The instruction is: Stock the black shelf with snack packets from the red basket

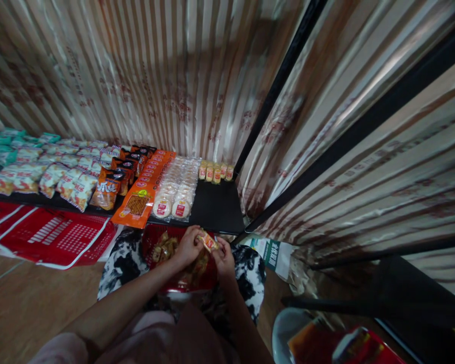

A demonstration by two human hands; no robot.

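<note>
L hand & R hand had a small yellow-wrapped pkt pinched btwn them, fingers of each closed on opposite ends, red-and-white label facing up. Red basket sat right under the hands, btwn the knees in b/w patterned trousers, w/ more yellowish pkts inside, mostly below the L hand.

Just beyond the hands ran a blk shelf. On it, ahead & a bit R of the L hand: a small group of similar yellow pkts, upright. Straight ahead & slightly L: rows of round white crackers in clear wrap, then orange pkts. Farther L of the hands: orange-and-blk bags, white bags, teal pkts. Well L, below shelf level: red baskets w/ white handles. R of the R hand, on the floor side: a green-and-white bag; nearer the body, a pale tub.
</note>
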